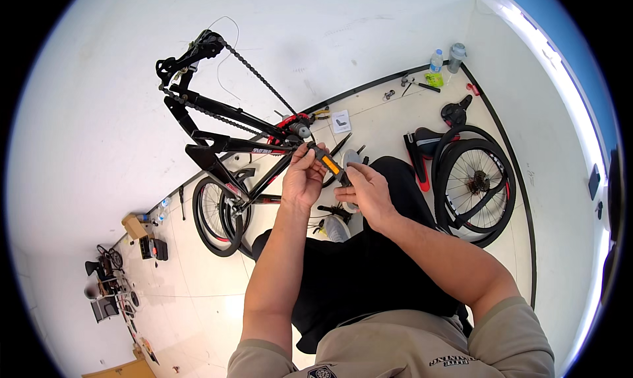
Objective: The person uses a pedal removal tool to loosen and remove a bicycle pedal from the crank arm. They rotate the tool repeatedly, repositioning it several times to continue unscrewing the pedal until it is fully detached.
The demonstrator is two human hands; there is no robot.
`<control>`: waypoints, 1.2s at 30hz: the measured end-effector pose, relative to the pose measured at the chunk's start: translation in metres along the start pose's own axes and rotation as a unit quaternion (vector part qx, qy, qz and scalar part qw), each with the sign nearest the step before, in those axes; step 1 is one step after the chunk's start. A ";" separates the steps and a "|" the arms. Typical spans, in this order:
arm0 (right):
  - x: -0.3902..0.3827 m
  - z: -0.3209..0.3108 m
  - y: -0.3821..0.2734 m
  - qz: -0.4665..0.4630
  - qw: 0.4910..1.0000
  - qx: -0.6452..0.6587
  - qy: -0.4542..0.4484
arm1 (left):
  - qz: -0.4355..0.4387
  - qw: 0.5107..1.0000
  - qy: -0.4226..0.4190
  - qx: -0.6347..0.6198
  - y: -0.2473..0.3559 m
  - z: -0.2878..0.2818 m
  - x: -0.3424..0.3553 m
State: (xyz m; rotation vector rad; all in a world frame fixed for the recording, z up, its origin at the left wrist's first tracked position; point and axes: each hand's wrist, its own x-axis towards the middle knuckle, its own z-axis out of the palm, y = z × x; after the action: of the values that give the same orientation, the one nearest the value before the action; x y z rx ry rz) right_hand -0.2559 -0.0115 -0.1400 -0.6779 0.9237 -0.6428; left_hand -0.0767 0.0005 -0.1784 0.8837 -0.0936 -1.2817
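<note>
Between my hands is a black bicycle pedal (pixel 331 168) with an orange reflector strip. The fingers of my left hand (pixel 303 179) close on its upper left end, beside the crank area of the bike. My right hand (pixel 370 192) pinches the pedal's lower right end. Just past my left hand stands a black bicycle frame (pixel 227 144) with red markings, tilted up to the left. Its chain (pixel 257 75) runs from the derailleur (pixel 198 52) to the red chainring (pixel 283 124). Whether the pedal touches the crank, I cannot tell.
At right on the floor lie wheels (pixel 446 180) with a black saddle (pixel 427 143) nearby. A hammer (pixel 425 86), bottles (pixel 436 61) and a leaflet (pixel 341 121) are along the far wall. A cardboard box (pixel 135 226) and another person beside a bike are at far left.
</note>
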 end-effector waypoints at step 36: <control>0.010 -0.014 0.013 -0.090 0.986 -0.121 -0.065 | -0.003 0.997 0.070 -0.012 -0.001 0.004 0.003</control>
State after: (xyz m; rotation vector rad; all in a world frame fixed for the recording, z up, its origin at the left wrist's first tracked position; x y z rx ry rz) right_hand -0.2611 -0.0147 -0.1609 -1.0180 0.8329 -0.6432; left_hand -0.0788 -0.0043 -0.1776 0.9514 0.0346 -1.2213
